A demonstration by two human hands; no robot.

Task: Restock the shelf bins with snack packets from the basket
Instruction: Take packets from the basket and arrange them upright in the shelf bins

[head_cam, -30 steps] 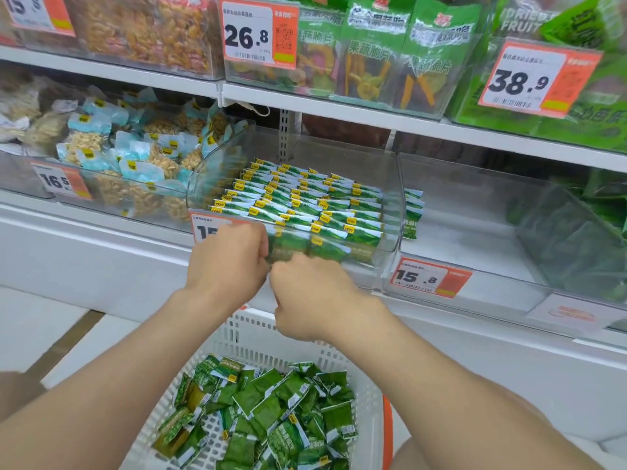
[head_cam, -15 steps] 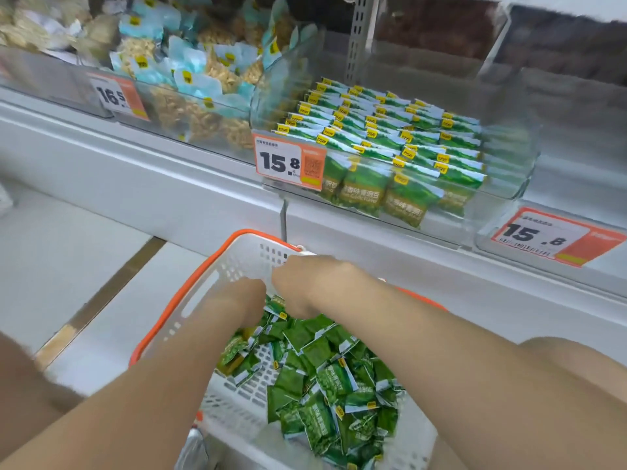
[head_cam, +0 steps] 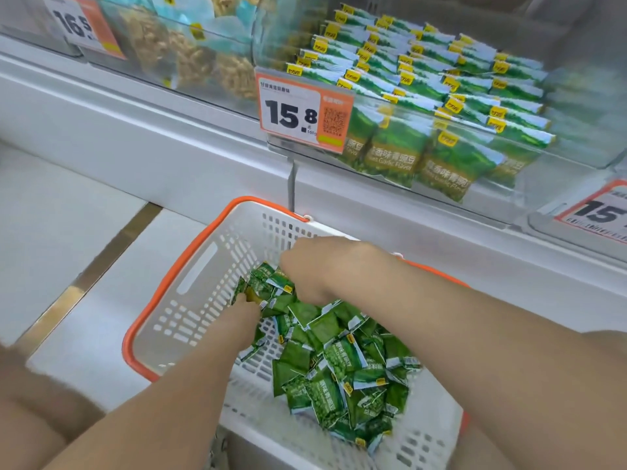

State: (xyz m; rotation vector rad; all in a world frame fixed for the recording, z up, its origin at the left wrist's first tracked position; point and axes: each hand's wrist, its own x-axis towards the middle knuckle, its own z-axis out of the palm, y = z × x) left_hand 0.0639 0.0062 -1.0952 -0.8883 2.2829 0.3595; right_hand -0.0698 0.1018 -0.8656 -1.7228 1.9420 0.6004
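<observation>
- Left forearm (head_cam: 176,385), bare, reaches in from the lower left; left hand (head_cam: 249,308) is sunk among packets (head_cam: 268,283), fingers hidden.
- Right forearm (head_cam: 458,327), bare, comes from the right; right hand (head_cam: 315,266) is knuckles-up, fingers curled down onto the packets.
- The hands are just beside each other.

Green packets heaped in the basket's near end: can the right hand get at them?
Probably yes. The right hand is down in the open-topped basket, curled on the far edge of that heap of green packets; nothing covers them.
</observation>
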